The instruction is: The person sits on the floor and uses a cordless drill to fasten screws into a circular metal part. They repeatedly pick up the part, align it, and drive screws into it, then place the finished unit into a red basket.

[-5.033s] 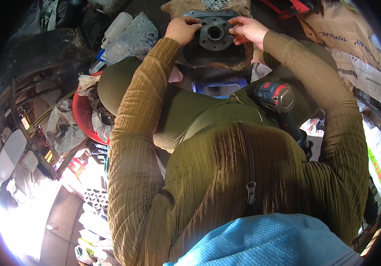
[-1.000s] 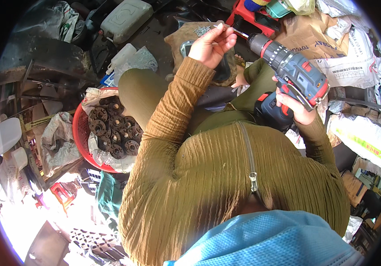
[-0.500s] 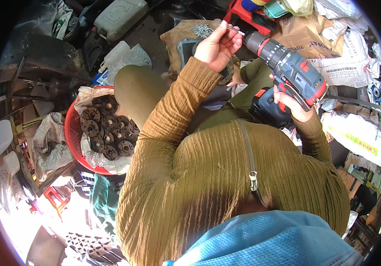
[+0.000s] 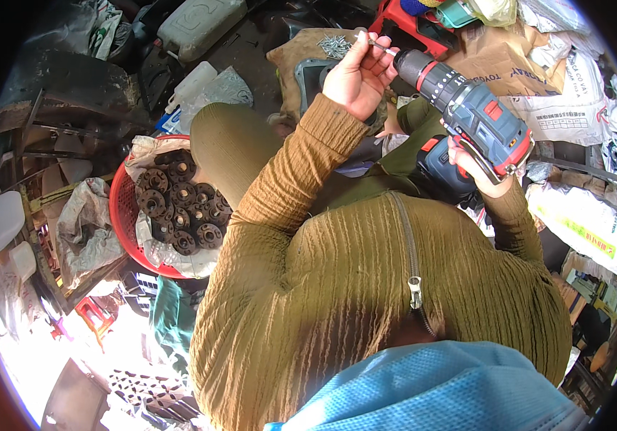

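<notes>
My right hand [image 4: 477,165] is wrapped round the handle of a blue, black and red cordless drill [image 4: 491,115], which tilts with its chuck up and to the left. From the chuck sticks a slender metal bit [image 4: 383,48]. The fingers of my left hand [image 4: 355,79] are closed on that bit near its far end; whether a screw sits on the tip is too small to tell. Just beyond my left hand, a pile of silvery screws [image 4: 335,47] lies on a brown sack [image 4: 290,59]. Beside them is a grey-framed part [image 4: 308,75], partly hidden by my hand.
To my left stands a red plastic basket [image 4: 119,215] lined with white sacking, holding several dark round metal parts [image 4: 183,197]. A grey jerrycan [image 4: 201,27] lies at the far left. At the far right are a red stool [image 4: 412,29], brown paper [image 4: 495,61] and white sacks [image 4: 585,223].
The whole scene has shifted slightly to the right in view. Both hands keep their holds on the drill and its bit, with little other movement.
</notes>
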The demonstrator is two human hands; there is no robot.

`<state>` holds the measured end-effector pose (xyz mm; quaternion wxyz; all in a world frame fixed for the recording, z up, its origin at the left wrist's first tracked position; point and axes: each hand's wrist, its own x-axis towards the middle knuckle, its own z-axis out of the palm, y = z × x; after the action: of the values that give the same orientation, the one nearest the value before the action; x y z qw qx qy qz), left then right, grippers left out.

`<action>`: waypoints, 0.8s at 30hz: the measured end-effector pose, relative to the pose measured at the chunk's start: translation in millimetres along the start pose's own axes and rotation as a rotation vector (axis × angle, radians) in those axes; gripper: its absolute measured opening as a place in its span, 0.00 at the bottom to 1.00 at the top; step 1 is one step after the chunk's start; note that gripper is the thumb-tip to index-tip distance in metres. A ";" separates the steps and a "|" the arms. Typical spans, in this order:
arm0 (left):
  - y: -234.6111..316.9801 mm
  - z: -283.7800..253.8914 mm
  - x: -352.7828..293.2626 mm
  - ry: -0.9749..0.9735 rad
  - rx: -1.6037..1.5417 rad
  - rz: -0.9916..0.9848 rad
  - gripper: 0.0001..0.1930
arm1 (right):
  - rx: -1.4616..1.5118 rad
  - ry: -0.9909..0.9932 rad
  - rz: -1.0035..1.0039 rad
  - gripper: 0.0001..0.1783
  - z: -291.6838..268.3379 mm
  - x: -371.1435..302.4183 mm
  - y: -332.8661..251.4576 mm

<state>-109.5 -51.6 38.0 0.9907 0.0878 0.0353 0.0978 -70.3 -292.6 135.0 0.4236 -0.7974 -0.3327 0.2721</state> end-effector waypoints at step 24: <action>-15.0 -118.3 19.8 0.328 2.382 0.224 0.65 | -0.186 -0.389 0.494 0.17 -37.4 161.7 6.4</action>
<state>-97.7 -42.4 -82.0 0.2583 0.9352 0.2211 0.0994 60.3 -190.7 123.4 0.1987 -0.8223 -0.2272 0.4824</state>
